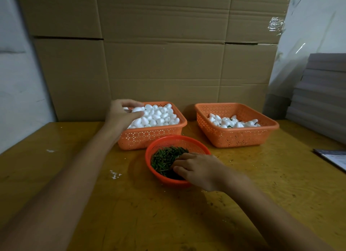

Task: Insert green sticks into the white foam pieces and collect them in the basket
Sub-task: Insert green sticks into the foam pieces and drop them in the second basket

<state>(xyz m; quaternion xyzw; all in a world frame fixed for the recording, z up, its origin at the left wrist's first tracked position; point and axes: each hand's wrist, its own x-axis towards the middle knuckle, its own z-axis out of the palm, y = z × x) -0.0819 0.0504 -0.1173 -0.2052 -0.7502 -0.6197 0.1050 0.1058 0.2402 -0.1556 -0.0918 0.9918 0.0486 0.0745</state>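
A wall of cardboard boxes stands well behind the round red basket, which sits near the middle of the yellow-brown tabletop. A stack of grey sheets rises far to the right of the round basket, and a dark booklet lies at the tabletop's edge on that same side.

2 square orange baskets stand behind the round one. The left orange basket almost touches its far rim and is heaped with white foam pieces. The right orange basket stands apart, behind and to the right, and holds a shallow layer of foam pieces with green showing among them.

The left hand reaches over the far-left corner of the heaped basket. Its grip is narrow, fingers arched above and thumb below 1 white piece; whether it is pinched I cannot tell. The right hand lies over the round basket's near-right rim, fingers down among the green sticks that fill it; the fingertips are hidden, so I cannot tell its grip.

A few white crumbs lie left of the round basket.
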